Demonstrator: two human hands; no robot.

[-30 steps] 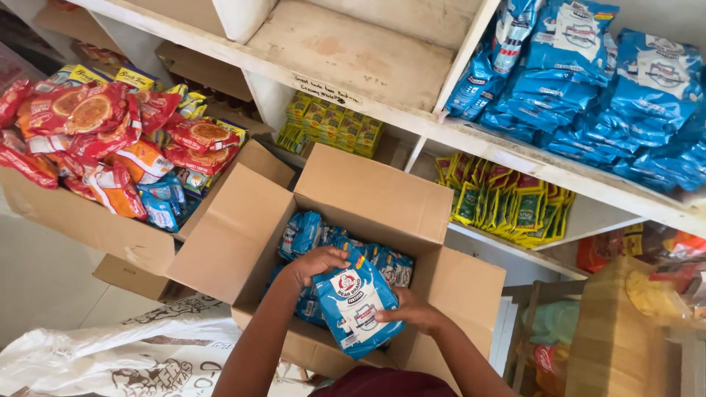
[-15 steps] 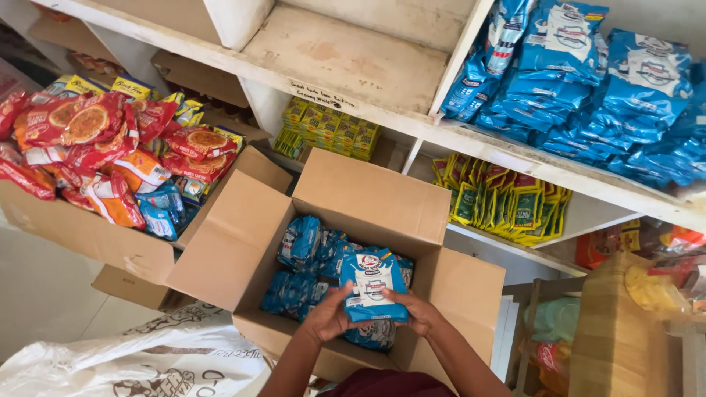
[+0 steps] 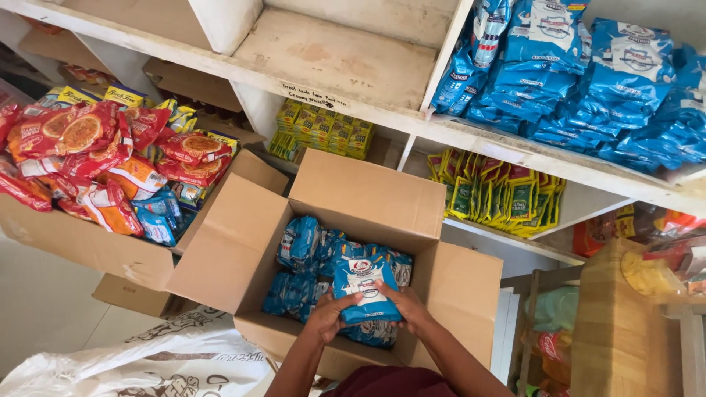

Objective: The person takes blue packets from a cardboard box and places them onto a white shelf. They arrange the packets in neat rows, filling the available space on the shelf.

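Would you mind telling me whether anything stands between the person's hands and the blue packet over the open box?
Nothing visible does: the left hand and right hand already grip the blue packet from both sides, above the packets in the cardboard box.

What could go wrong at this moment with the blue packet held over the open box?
1. Both the left hand and the right hand grip the blue plastic snack packet only at its edges, so it might slip back into the open brown cardboard box.
2. The blue packets stacked on the white wooden shelf lean against each other near its front edge and could slide off.
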